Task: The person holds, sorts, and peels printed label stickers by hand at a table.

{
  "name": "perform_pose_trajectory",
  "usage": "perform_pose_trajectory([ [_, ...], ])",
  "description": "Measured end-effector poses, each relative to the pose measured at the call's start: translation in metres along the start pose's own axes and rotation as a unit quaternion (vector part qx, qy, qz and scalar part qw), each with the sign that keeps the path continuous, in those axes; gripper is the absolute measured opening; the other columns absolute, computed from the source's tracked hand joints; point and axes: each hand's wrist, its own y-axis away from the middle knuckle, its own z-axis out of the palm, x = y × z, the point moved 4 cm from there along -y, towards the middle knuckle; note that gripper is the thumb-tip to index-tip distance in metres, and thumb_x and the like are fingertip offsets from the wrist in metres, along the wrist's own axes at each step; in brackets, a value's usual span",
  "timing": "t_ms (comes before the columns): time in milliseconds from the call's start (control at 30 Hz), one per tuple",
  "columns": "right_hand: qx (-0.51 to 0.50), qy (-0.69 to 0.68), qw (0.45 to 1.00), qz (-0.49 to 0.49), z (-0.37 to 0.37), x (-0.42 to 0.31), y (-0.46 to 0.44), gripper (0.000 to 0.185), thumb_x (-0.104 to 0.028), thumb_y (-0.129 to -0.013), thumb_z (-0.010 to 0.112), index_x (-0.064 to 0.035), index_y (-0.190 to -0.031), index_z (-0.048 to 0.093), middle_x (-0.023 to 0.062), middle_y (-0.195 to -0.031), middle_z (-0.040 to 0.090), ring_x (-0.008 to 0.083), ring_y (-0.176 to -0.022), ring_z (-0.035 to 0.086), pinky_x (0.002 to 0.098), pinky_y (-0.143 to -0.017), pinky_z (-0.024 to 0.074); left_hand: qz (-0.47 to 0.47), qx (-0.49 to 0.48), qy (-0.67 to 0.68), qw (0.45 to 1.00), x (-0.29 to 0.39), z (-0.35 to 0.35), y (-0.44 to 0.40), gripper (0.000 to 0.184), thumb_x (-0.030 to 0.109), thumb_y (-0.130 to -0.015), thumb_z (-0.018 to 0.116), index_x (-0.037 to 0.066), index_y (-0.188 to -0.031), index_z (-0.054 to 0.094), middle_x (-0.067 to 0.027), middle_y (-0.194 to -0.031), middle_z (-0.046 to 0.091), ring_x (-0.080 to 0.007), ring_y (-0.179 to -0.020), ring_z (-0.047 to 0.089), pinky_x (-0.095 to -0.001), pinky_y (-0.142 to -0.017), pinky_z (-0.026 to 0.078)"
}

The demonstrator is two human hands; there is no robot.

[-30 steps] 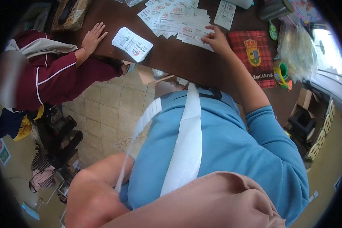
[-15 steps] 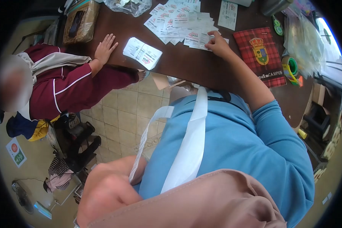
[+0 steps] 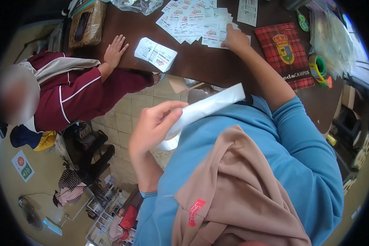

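My left hand (image 3: 153,125) is closed around a long, flat white strip (image 3: 213,106), thumb on top, held out in front of my blue shirt. The strip points up and right toward the table edge, and a loop of it hangs below the hand. My right hand (image 3: 236,39) rests at the right side of a spread of printed paper slips (image 3: 192,20), thumb and forefinger apart over the nearest ones. Left of that spread lies a banded stack of similar slips (image 3: 155,54) on the dark brown table (image 3: 197,61).
Another person's hand (image 3: 115,51) lies flat on the table's left. Behind it sits a taped brown package (image 3: 86,24) with a phone on top. On the right are a red plaid notebook (image 3: 283,55), a green tape roll (image 3: 317,65) and clear plastic bags (image 3: 330,39).
My left hand has risen from low by my body to chest front, lifting the white strip that hung down my shirt. My right hand stays at the slips, shifted slightly upward.
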Motion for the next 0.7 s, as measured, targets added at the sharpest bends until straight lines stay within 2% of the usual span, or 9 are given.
perform_pose_trajectory([
  [133, -0.041, 0.061, 0.997, -0.015, -0.019, -0.003, 0.011, 0.059, -0.025, -0.056, 0.078, -0.0079, -0.104, 0.048, 0.0130, -0.093, 0.060, 0.0309, -0.092, 0.057, 0.0434, -0.071, 0.0454, -0.034, 0.075, -0.040, 0.996, -0.015, 0.006, -0.011, 0.024, 0.016, -0.084, 0.055, 0.000, -0.102, 0.058, -0.0034, -0.070, 0.061, -0.0053, -0.059, 0.052, -0.0191, -0.052, 0.040],
  [200, 0.073, 0.155, 0.980, -0.097, -0.031, 0.000, 0.025, 0.058, -0.028, -0.052, 0.079, -0.0093, -0.100, 0.051, 0.0093, -0.099, 0.055, 0.0264, -0.099, 0.050, 0.0433, -0.077, 0.0409, -0.019, 0.087, 0.111, 0.990, -0.014, 0.007, -0.013, 0.023, 0.015, -0.085, 0.054, 0.002, -0.104, 0.057, -0.0018, -0.069, 0.060, -0.0030, -0.058, 0.051, -0.0179, -0.050, 0.038],
  [333, 0.075, 0.113, 0.985, -0.102, -0.026, 0.021, 0.028, 0.060, -0.028, -0.050, 0.079, -0.0100, -0.100, 0.051, 0.0065, -0.101, 0.051, 0.0248, -0.102, 0.045, 0.0437, -0.080, 0.0369, 0.026, 0.141, 0.207, 0.968, -0.019, 0.003, -0.026, 0.020, 0.014, -0.087, 0.053, 0.004, -0.104, 0.057, -0.0006, -0.071, 0.059, -0.0023, -0.056, 0.049, -0.0169, -0.048, 0.037],
  [400, 0.070, 0.091, 0.988, -0.106, -0.025, 0.026, 0.026, 0.061, -0.028, -0.050, 0.079, -0.0096, -0.100, 0.050, 0.0063, -0.101, 0.051, 0.0262, -0.101, 0.046, 0.0439, -0.079, 0.0380, 0.015, 0.248, 0.263, 0.932, -0.026, -0.008, -0.029, 0.019, 0.013, -0.086, 0.053, 0.003, -0.102, 0.057, -0.0009, -0.076, 0.059, -0.0014, -0.057, 0.050, -0.0147, -0.045, 0.034],
  [467, 0.064, 0.077, 0.989, -0.106, -0.027, 0.026, 0.028, 0.062, -0.027, -0.050, 0.079, -0.0092, -0.101, 0.050, 0.0066, -0.102, 0.051, 0.0267, -0.101, 0.046, 0.0442, -0.079, 0.0382, 0.016, 0.253, 0.298, 0.920, -0.032, -0.012, -0.034, 0.019, 0.014, -0.087, 0.052, 0.003, -0.102, 0.057, -0.0023, -0.081, 0.059, -0.0034, -0.063, 0.053, -0.0157, -0.046, 0.039],
  [533, 0.060, 0.063, 0.991, -0.102, -0.027, 0.026, 0.026, 0.063, -0.026, -0.050, 0.079, -0.0088, -0.102, 0.049, 0.0068, -0.103, 0.051, 0.0271, -0.101, 0.046, 0.0444, -0.079, 0.0384, 0.012, 0.289, 0.376, 0.880, -0.033, -0.015, -0.037, 0.021, 0.015, -0.088, 0.051, 0.002, -0.102, 0.058, -0.0057, -0.092, 0.059, -0.0068, -0.072, 0.054, -0.0197, -0.052, 0.045],
  [567, 0.047, 0.062, 0.993, -0.094, -0.024, 0.026, 0.024, 0.063, -0.025, -0.049, 0.080, -0.0088, -0.102, 0.049, 0.0072, -0.103, 0.051, 0.0274, -0.101, 0.046, 0.0448, -0.079, 0.0386, 0.025, 0.262, 0.415, 0.871, -0.036, -0.015, -0.038, 0.024, 0.012, -0.088, 0.050, -0.001, -0.106, 0.055, -0.0083, -0.100, 0.057, -0.0096, -0.080, 0.056, -0.0216, -0.061, 0.048],
  [600, 0.035, 0.060, 0.994, -0.086, -0.022, 0.025, 0.022, 0.064, -0.024, -0.049, 0.080, -0.0087, -0.102, 0.048, 0.0076, -0.102, 0.051, 0.0277, -0.101, 0.046, 0.0452, -0.079, 0.0388, 0.027, 0.260, 0.413, 0.872, -0.034, -0.014, -0.039, 0.024, 0.012, -0.088, 0.050, -0.001, -0.106, 0.055, -0.0083, -0.100, 0.057, -0.0096, -0.080, 0.056, -0.0216, -0.061, 0.048],
  [700, 0.024, 0.055, 0.997, -0.046, -0.025, 0.024, 0.024, 0.064, -0.023, -0.048, 0.080, -0.0089, -0.102, 0.048, 0.0083, -0.102, 0.051, 0.0283, -0.101, 0.047, 0.0451, -0.079, 0.0394, 0.017, 0.189, 0.494, 0.848, -0.030, -0.004, -0.042, 0.033, 0.004, -0.085, 0.048, 0.000, -0.117, 0.047, -0.0137, -0.103, 0.057, -0.0154, -0.087, 0.058, -0.0271, -0.074, 0.049],
])
